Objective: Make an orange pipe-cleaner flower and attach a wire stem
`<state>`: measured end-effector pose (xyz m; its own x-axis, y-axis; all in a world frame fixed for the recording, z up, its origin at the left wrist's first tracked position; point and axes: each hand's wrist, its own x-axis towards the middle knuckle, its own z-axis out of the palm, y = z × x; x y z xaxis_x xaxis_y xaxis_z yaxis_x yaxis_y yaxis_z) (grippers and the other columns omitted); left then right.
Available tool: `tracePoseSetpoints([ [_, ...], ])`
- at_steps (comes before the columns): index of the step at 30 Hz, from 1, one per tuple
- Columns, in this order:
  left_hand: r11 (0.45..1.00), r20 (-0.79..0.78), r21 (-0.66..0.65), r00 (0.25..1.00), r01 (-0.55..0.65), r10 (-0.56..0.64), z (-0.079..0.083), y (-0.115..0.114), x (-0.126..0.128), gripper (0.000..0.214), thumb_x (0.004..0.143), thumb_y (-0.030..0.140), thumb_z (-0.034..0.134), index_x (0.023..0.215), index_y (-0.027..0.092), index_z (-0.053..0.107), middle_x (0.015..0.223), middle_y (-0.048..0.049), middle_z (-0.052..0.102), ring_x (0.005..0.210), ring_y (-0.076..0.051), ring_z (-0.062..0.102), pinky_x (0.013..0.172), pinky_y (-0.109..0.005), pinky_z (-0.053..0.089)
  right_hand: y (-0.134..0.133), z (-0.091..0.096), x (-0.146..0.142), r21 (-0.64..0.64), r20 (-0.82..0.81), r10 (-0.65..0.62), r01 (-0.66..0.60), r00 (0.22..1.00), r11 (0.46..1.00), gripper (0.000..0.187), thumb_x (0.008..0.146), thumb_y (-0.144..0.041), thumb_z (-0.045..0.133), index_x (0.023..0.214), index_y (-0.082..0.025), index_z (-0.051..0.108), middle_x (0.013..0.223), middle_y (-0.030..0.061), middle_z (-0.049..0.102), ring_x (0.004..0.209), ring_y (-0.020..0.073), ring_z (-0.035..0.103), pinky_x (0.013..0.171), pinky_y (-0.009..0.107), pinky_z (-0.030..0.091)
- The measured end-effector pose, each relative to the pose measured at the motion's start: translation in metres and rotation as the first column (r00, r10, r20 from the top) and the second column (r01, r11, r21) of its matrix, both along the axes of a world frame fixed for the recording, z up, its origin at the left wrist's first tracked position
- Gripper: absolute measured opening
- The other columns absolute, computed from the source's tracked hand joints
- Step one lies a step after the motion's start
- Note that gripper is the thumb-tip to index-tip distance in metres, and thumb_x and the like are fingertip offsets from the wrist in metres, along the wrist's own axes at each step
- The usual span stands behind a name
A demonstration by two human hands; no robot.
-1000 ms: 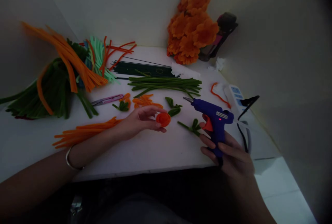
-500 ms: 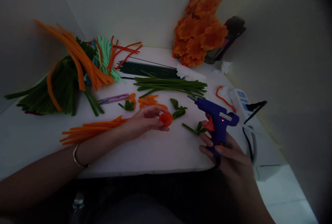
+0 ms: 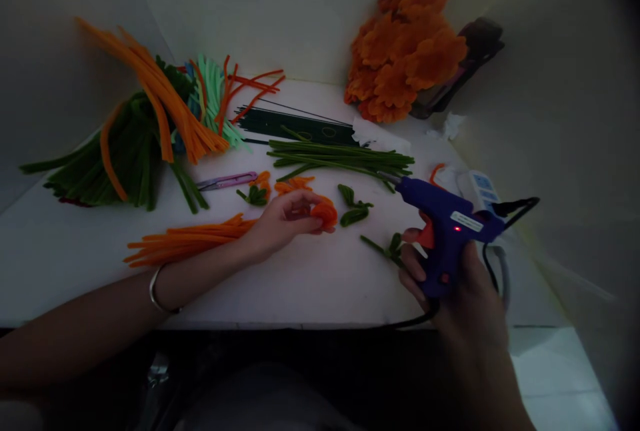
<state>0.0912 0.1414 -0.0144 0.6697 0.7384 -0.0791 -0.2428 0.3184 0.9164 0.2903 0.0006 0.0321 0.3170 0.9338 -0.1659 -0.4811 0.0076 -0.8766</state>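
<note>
My left hand (image 3: pixel 290 221) pinches a small round orange flower piece (image 3: pixel 325 214) between thumb and fingers, above the white table. In my right hand (image 3: pixel 465 304) is a blue hot glue gun (image 3: pixel 443 228) with a red trigger and a lit red light. Its nozzle points left, toward the green stems. Between the two hands lie green looped leaf pieces (image 3: pixel 354 216) and another green piece with a stem (image 3: pixel 387 249). Loose orange loops (image 3: pixel 295 184) lie just behind my left hand, partly hidden by it.
Orange pipe cleaners (image 3: pixel 185 241) lie beside my left forearm. Green stems (image 3: pixel 340 156), dark thin wires (image 3: pixel 295 126) and pink-handled scissors (image 3: pixel 227 181) are further back. An orange flower bunch (image 3: pixel 405 51) stands at the back right, near a power strip (image 3: pixel 483 190). A green bundle (image 3: pixel 120 158) is left.
The glue gun has shifted right and turned slightly, with its nozzle further from my left hand. My left hand has turned the orange piece a little. The whole view has shifted somewhat.
</note>
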Motion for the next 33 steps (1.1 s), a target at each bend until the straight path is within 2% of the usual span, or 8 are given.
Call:
tracePoseSetpoints([
  [5, 0.988, 0.004, 0.095, 0.993, -0.121, 0.122, 0.003, 0.001, 0.0, 0.028, 0.069, 0.014, 0.076, 0.09, 0.015, 0.057, 0.087, 0.0002, 0.07, 0.079, -0.012, 0.072, 0.074, -0.02, 0.056, -0.007, -0.001, 0.009, -0.056, -0.176, 0.003, -0.014, 0.984, 0.998, 0.042, 0.082, -0.049, 0.065, 0.113, -0.021, 0.065, 0.09, 0.0053, 0.058, 0.056, 0.0081, 0.035, 0.035, 0.013, 0.037],
  [10, 0.969, 0.026, 0.162, 0.983, -0.186, 0.184, 0.007, 0.001, 0.0, 0.028, 0.069, 0.018, 0.079, 0.086, 0.015, 0.056, 0.087, -0.0002, 0.071, 0.08, -0.013, 0.072, 0.077, -0.024, 0.058, -0.008, -0.011, 0.009, 0.012, -0.325, 0.154, -0.159, 0.933, 0.987, 0.041, 0.079, -0.055, 0.065, 0.103, -0.022, 0.065, 0.085, 0.0032, 0.054, 0.049, 0.0053, 0.023, 0.027, 0.009, 0.02],
  [12, 0.96, 0.036, 0.184, 0.977, -0.213, 0.21, 0.007, 0.0, -0.001, 0.028, 0.07, 0.018, 0.079, 0.086, 0.016, 0.056, 0.088, -0.0006, 0.071, 0.08, -0.014, 0.072, 0.076, -0.024, 0.058, -0.011, -0.011, 0.009, 0.069, -0.319, 0.252, -0.243, 0.913, 0.968, 0.041, 0.079, -0.058, 0.064, 0.103, -0.025, 0.064, 0.085, 0.0014, 0.055, 0.045, 0.0035, 0.019, 0.025, 0.009, 0.015],
  [14, 0.952, 0.049, 0.204, 0.974, -0.228, 0.222, 0.008, 0.0, -0.001, 0.027, 0.071, 0.017, 0.078, 0.087, 0.016, 0.056, 0.087, -0.0017, 0.072, 0.082, -0.015, 0.072, 0.076, -0.024, 0.058, -0.015, -0.012, 0.009, 0.073, -0.287, 0.326, -0.319, 0.901, 0.945, 0.04, 0.079, -0.06, 0.063, 0.104, -0.029, 0.062, 0.084, -0.0009, 0.055, 0.04, 0.0017, 0.018, 0.025, 0.01, 0.017],
  [18, 0.946, 0.066, 0.235, 0.975, -0.223, 0.214, 0.009, -0.002, -0.003, 0.025, 0.073, 0.018, 0.076, 0.089, 0.016, 0.057, 0.083, -0.0025, 0.074, 0.081, -0.017, 0.073, 0.076, -0.026, 0.059, -0.02, -0.017, 0.007, 0.1, -0.165, 0.402, -0.39, 0.901, 0.915, 0.041, 0.08, -0.06, 0.062, 0.106, -0.029, 0.062, 0.081, -0.0004, 0.057, 0.034, 0.0006, 0.023, 0.024, 0.013, 0.019],
  [23, 0.939, 0.058, 0.262, 0.975, -0.224, 0.216, 0.011, -0.005, -0.004, 0.024, 0.073, 0.018, 0.076, 0.088, 0.016, 0.057, 0.083, -0.0021, 0.074, 0.082, -0.018, 0.073, 0.075, -0.025, 0.06, -0.02, -0.021, 0.004, 0.118, -0.082, 0.406, -0.395, 0.91, 0.911, 0.044, 0.08, -0.06, 0.06, 0.11, -0.028, 0.063, 0.077, 0.0013, 0.057, 0.034, 0.0029, 0.023, 0.023, 0.016, 0.016],
  [29, 0.927, 0.023, 0.298, 0.972, -0.23, 0.233, 0.013, -0.007, -0.004, 0.025, 0.073, 0.019, 0.077, 0.088, 0.016, 0.057, 0.086, -0.0019, 0.072, 0.084, -0.019, 0.073, 0.08, -0.031, 0.06, -0.021, -0.012, -0.001, -0.048, -0.049, 0.359, -0.362, 0.932, 0.931, 0.046, 0.07, -0.064, 0.068, 0.1, -0.029, 0.067, 0.072, -0.0009, 0.056, 0.034, 0.002, 0.024, 0.029, 0.018, 0.016],
  [33, 0.908, 0.042, 0.343, 0.97, -0.239, 0.239, 0.01, -0.006, -0.004, 0.024, 0.074, 0.019, 0.077, 0.088, 0.016, 0.058, 0.087, -0.0015, 0.071, 0.085, -0.018, 0.073, 0.079, -0.028, 0.061, -0.022, -0.016, -0.003, 0.021, -0.047, 0.382, -0.382, 0.923, 0.924, 0.045, 0.074, -0.063, 0.066, 0.1, -0.027, 0.067, 0.072, -0.0007, 0.056, 0.034, 0.0013, 0.024, 0.029, 0.017, 0.017],
])
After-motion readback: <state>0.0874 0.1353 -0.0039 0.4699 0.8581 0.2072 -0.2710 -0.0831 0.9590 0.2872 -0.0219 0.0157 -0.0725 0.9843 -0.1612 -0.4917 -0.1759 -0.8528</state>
